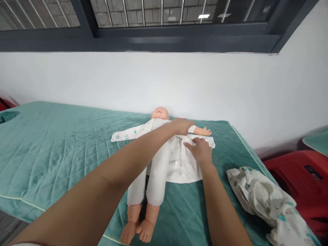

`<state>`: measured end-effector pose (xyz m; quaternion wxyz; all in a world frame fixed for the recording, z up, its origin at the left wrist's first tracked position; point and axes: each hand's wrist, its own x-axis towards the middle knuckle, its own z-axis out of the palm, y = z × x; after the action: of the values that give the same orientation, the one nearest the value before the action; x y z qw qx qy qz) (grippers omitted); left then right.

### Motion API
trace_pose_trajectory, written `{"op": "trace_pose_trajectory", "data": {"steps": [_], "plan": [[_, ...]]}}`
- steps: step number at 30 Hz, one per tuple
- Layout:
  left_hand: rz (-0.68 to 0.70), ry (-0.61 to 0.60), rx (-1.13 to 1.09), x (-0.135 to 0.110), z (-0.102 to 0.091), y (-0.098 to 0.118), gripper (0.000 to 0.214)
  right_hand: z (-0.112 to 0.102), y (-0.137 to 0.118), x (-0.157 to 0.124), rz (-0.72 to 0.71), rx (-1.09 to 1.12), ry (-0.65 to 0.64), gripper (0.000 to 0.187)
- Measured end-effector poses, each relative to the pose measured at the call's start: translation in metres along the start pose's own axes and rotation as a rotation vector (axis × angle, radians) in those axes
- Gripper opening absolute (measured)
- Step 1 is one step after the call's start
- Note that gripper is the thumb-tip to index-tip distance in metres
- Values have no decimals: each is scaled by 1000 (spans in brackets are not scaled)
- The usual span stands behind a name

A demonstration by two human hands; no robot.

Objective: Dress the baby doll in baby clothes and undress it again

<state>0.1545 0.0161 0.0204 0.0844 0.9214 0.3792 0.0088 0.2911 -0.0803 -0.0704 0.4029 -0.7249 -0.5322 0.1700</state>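
One doll (159,171) lies on its back in the middle of a green quilted cover (64,150), head at the far side by the white wall (77,78), two bare feet (138,229) at the near side. One pale garment (183,169) lies spread to the right of its body, and one printed sleeve (128,133) reaches left. The sleeve's round print is too small to read, as is the small mark on the window (266,9), far right. A little pale tab (177,164) on the garment shows no legible detail.

Of the two hands, the left hand (182,126) has its grip closed over the doll's right-hand-side arm; its fingertips are partly hidden. One doll hand (203,131) shows beyond it. The right hand (201,150) touches the garment, its grip partly open with thumb and fingers curved; whether cloth is pinched cannot be told.

One crumpled printed cloth (263,198) lies near right, beside a red plastic piece (289,171). Eight bars (162,13) stand behind the window's wider pane.
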Motion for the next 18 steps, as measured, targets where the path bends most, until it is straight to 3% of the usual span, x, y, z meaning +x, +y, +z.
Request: {"op": "trace_pose_trajectory", "data": {"steps": [7,13,18], "plan": [[23,32,-58,-20,-2,-1,24,-8,19,19,149,364,57,21],[36,42,-10,-29,5,5,18,-20,27,30,206,767,86,41],[14,27,31,-31,7,10,16,-24,25,34,190,973,98,49]]}}
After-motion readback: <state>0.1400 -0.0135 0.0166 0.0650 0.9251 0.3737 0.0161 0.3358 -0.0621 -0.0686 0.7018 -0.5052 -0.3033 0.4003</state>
